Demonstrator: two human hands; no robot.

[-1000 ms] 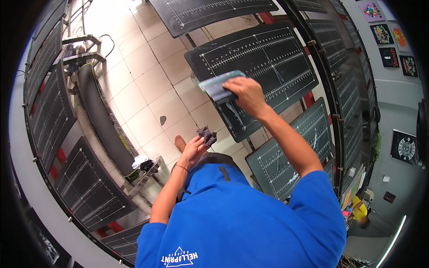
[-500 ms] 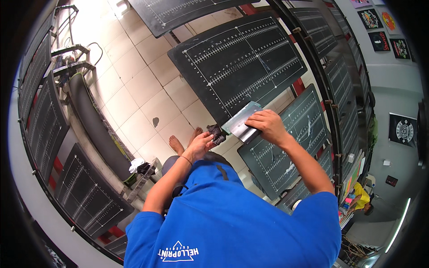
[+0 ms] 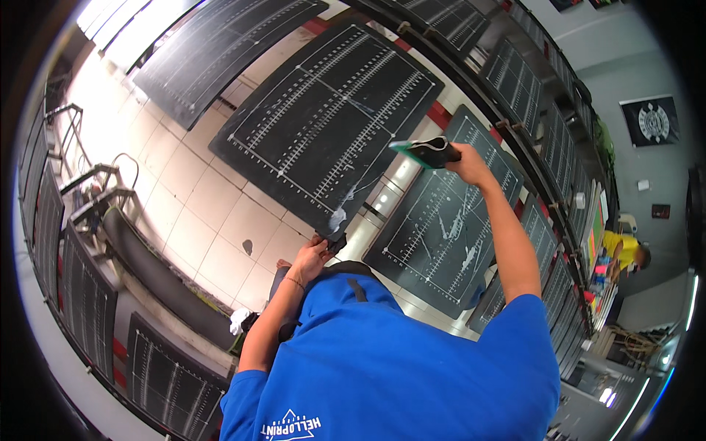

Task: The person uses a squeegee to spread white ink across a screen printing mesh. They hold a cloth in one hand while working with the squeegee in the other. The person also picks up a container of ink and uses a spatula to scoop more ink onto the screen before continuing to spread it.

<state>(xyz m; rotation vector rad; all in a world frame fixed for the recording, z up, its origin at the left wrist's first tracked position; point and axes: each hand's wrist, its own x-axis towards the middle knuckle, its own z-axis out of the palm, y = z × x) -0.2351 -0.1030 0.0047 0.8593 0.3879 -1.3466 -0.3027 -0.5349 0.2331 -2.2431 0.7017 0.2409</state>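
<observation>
Moved since the earlier frame: right hand (image 3: 468,163) and squeegee (image 3: 434,152), carried away from the rag (image 3: 337,244) and from the near corner of the board (image 3: 316,125); squeegee now turned nearly edge-on, near corner uncovered.

Item: squeegee. Broad holder, dark back, green edge toward the left. Seen against the gap between board and second board (image 3: 441,191), near the right edge of the first; height above either, cannot tell. Grasped in right hand, fingers wrapped about the dark back. Handling, by judgement: fairly light, stiff in the holder, somewhat springy along the green edge, perhaps slick where wet. Best hold: middle of the dark back, fingers clear of the edge.

Item: rag. Dark, crumpled. Pinched in the fingers of left hand (image 3: 312,256), just at the near corner of the board; contact with the board, cannot tell. Handling, by judgement: very light, soft, limp, not fragile; best gathered in a bunch.

Item: board. Flat, black, rounded corners, white ruled scales. Pale smear (image 3: 337,219) on the near corner.

Item: second board. Same kind, to the right, white marks (image 3: 462,229) across the middle.
</observation>
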